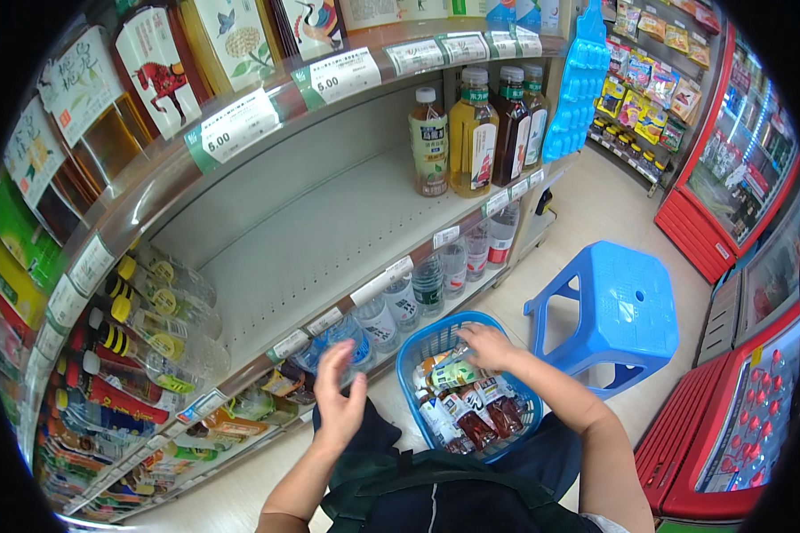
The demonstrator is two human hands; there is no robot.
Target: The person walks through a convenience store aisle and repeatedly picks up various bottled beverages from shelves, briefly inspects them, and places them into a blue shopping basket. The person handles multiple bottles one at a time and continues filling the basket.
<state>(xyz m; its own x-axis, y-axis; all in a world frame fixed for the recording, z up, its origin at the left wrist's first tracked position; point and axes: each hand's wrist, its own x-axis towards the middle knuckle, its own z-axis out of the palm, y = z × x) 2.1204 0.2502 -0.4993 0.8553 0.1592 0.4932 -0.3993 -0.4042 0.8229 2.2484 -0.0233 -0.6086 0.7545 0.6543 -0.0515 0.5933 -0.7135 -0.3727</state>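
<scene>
My right hand (487,346) reaches into a blue plastic basket (407,396) on the floor, its fingers at a bottle with a green label (455,374); whether they grip it cannot be told. Bottles of dark drink (477,426) lie in the same basket. My left hand (340,396) is raised beside the lower shelf, fingers apart and holding nothing. Before me a grey middle shelf (293,226) carries a green-labelled tea bottle (429,143), a yellow tea bottle (475,136) and dark ones (512,126) at its right end, and bottles with yellow caps (167,306) at its left.
A blue plastic stool (613,306) stands right of the basket. Water bottles (429,286) line the lower shelf, whose price-label edge (381,281) juts out near my left hand. Red-framed drinks coolers (680,426) stand at the right, and snack racks (647,86) behind.
</scene>
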